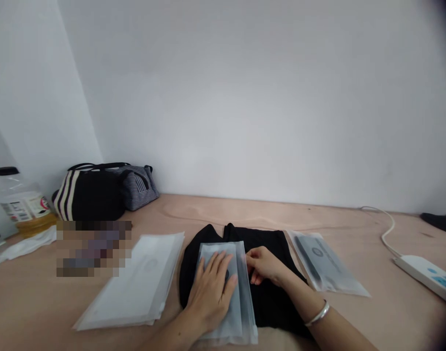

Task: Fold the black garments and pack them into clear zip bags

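Observation:
A frosted zip bag with something pale and flat inside lies on a spread black cloth at the lower middle. Flat on top of the bag rests my left hand, its fingers stretched out. My right hand, with a silver bangle on the wrist, has its fingers curled together at the bag's right edge, over the cloth; its fingertips are partly hidden, so what they pinch is unclear. To the left lies a stack of frosted bags. A filled frosted bag with dark contents lies to the right.
A black bag and a striped pouch stand at the back left, near an oil bottle and white tissue. At the right are a white power strip with its cable and a dark item.

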`<action>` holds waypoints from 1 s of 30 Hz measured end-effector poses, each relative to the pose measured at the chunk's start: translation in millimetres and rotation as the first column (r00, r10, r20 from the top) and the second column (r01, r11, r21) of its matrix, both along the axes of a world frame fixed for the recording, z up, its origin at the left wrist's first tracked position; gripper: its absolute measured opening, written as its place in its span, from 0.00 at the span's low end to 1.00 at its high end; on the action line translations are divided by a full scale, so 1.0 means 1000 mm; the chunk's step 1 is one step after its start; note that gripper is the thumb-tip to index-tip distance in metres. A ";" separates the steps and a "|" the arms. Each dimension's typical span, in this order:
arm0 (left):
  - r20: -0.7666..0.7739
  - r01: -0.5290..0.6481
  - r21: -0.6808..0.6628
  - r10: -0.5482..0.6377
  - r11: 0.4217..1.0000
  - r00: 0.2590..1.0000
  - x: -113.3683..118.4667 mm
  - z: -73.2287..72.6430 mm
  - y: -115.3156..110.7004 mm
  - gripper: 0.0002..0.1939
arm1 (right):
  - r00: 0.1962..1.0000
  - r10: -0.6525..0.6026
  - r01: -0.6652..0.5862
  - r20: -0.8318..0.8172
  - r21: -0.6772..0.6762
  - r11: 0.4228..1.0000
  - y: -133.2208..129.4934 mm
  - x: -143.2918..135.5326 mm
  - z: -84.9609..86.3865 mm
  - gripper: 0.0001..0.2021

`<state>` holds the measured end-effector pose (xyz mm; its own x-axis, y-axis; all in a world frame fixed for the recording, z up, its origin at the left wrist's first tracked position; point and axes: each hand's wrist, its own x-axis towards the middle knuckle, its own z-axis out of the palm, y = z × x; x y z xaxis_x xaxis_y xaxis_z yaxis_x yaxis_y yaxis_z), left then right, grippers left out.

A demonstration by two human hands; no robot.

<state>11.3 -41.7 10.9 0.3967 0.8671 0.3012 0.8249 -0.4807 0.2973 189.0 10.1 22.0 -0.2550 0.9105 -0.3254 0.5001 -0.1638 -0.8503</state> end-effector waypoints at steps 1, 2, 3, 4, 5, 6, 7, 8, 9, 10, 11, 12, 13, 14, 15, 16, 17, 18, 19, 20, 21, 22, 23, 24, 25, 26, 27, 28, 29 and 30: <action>0.006 0.000 0.005 0.000 1.000 1.000 0.000 0.000 0.000 0.23 | 1.000 0.001 -0.001 0.017 0.012 1.000 0.002 -0.005 -0.002 0.11; 0.012 -0.002 0.010 0.002 1.000 1.000 0.000 0.000 0.000 0.23 | 0.999 0.005 -0.006 0.037 0.027 1.000 0.002 -0.010 -0.004 0.12; 0.017 -0.006 0.014 0.005 1.000 1.000 0.000 0.000 0.000 0.23 | 0.998 0.012 -0.015 0.056 0.050 0.999 0.001 -0.015 -0.004 0.12; 0.019 -0.009 0.020 0.009 1.000 1.000 0.000 0.000 0.000 0.23 | 0.997 0.017 -0.023 0.073 0.083 0.996 0.000 -0.021 -0.004 0.11; 0.018 -0.012 0.027 0.012 1.000 1.000 0.000 -0.001 0.000 0.23 | 0.996 0.017 -0.028 0.090 0.122 0.992 -0.003 -0.025 -0.004 0.09; 0.011 -0.014 0.035 0.013 0.999 1.000 0.000 -0.002 0.000 0.23 | 0.994 0.014 -0.031 0.104 0.163 0.986 -0.005 -0.029 -0.003 0.07; -0.001 -0.015 0.039 0.015 0.999 1.000 -0.001 -0.003 0.000 0.23 | 0.993 0.011 -0.034 0.118 0.200 0.979 -0.009 -0.032 -0.002 0.05; -0.014 -0.023 0.042 0.023 0.999 1.000 -0.001 -0.004 0.000 0.24 | 0.993 0.007 -0.035 0.121 0.238 0.971 -0.012 -0.033 -0.002 0.05; -0.028 -0.035 0.040 0.036 0.999 0.999 -0.001 -0.005 0.000 0.24 | 0.994 0.000 -0.030 0.109 0.279 0.960 -0.015 -0.031 -0.003 0.05; -0.042 -0.053 0.033 0.054 0.998 0.998 -0.001 -0.006 0.000 0.25 | 0.996 -0.024 -0.005 0.085 0.322 0.947 -0.018 -0.027 -0.004 0.07; -0.057 -0.072 0.021 0.073 0.997 0.996 -0.001 -0.007 0.000 0.26 | 0.995 -0.072 0.045 0.062 0.361 0.931 -0.020 -0.021 -0.005 0.10; -0.074 -0.091 0.006 0.091 0.996 0.993 -0.001 -0.008 0.000 0.27 | 0.988 -0.145 0.114 0.049 0.393 0.912 -0.022 -0.011 -0.006 0.13; -0.092 -0.106 -0.010 0.105 0.994 0.990 -0.001 -0.009 0.000 0.28 | 0.971 -0.231 0.187 0.057 0.416 0.890 -0.022 0.000 -0.008 0.15; -0.111 -0.113 -0.024 0.109 0.993 0.988 0.000 -0.009 0.000 0.29 | 0.942 -0.323 0.256 0.091 0.428 0.867 -0.021 0.013 -0.009 0.17; -0.129 -0.114 -0.036 0.108 0.993 0.986 0.000 -0.009 0.000 0.29 | 0.909 -0.390 0.294 0.149 0.437 0.850 -0.019 0.026 -0.009 0.18; -0.141 -0.113 -0.043 0.106 0.993 0.984 0.001 -0.008 0.000 0.30 | 0.883 -0.424 0.301 0.204 0.448 0.842 -0.015 0.039 -0.008 0.18; -0.150 -0.110 -0.048 0.102 0.993 0.983 0.001 -0.008 0.000 0.30 | 0.860 -0.447 0.302 0.245 0.461 0.834 -0.010 0.052 -0.007 0.17; -0.155 -0.109 -0.051 0.100 0.993 0.983 0.002 -0.007 0.000 0.30 | 0.847 -0.458 0.298 0.270 0.473 0.830 -0.005 0.063 -0.004 0.17; -0.157 -0.110 -0.053 0.100 0.993 0.983 0.002 -0.007 0.000 0.30 | 0.837 -0.466 0.294 0.288 0.481 0.826 0.001 0.072 0.000 0.16; -0.158 -0.112 -0.056 0.102 0.992 0.982 0.003 -0.006 -0.001 0.30 | 0.828 -0.474 0.294 0.301 0.487 0.823 0.007 0.078 0.004 0.16; -0.158 -0.116 -0.058 0.106 0.992 0.982 0.003 -0.006 -0.001 0.30 | 0.818 -0.481 0.293 0.315 0.491 0.820 0.012 0.083 0.008 0.16; -0.156 -0.118 -0.059 0.108 0.991 0.982 0.003 -0.007 -0.001 0.30 | 0.803 -0.492 0.292 0.335 0.499 0.816 0.016 0.085 0.012 0.16; -0.152 -0.120 -0.059 0.110 0.991 0.982 0.003 -0.007 -0.001 0.30 | 0.782 -0.510 0.294 0.357 0.511 0.808 0.018 0.085 0.016 0.17; -0.146 -0.125 -0.057 0.115 0.991 0.983 0.003 -0.007 -0.001 0.29 | 0.757 -0.536 0.302 0.374 0.528 0.794 0.018 0.082 0.020 0.19; -0.137 -0.133 -0.053 0.125 0.990 0.983 0.003 -0.007 -0.001 0.29 | 0.726 -0.564 0.299 0.393 0.558 0.774 0.017 0.078 0.022 0.21; -0.125 -0.148 -0.046 0.142 0.988 0.982 0.002 -0.007 0.000 0.28 | 0.698 -0.582 0.268 0.418 0.601 0.753 0.013 0.072 0.022 0.22; -0.110 -0.167 -0.037 0.162 0.985 0.981 0.001 -0.006 0.000 0.26 | 0.677 -0.581 0.200 0.451 0.647 0.736 0.009 0.065 0.020 0.22; -0.093 -0.187 -0.025 0.184 0.982 0.978 -0.001 -0.005 0.001 0.25 | 0.663 -0.559 0.100 0.499 0.680 0.726 0.004 0.058 0.017 0.23; -0.070 -0.206 -0.012 0.204 0.979 0.976 -0.003 -0.003 0.001 0.22 | 0.649 -0.516 -0.017 0.559 0.688 0.725 -0.001 0.051 0.011 0.24; -0.042 -0.217 0.001 0.217 0.976 0.975 -0.005 -0.001 0.003 0.20 | 0.629 -0.465 -0.125 0.623 0.672 0.730 -0.005 0.044 0.004 0.25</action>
<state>5.9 -39.1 10.0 0.2114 0.9350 0.2848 0.9210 -0.2881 0.2621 232.9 4.8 25.7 -0.0247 0.9463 0.3223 0.9875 0.0732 -0.1394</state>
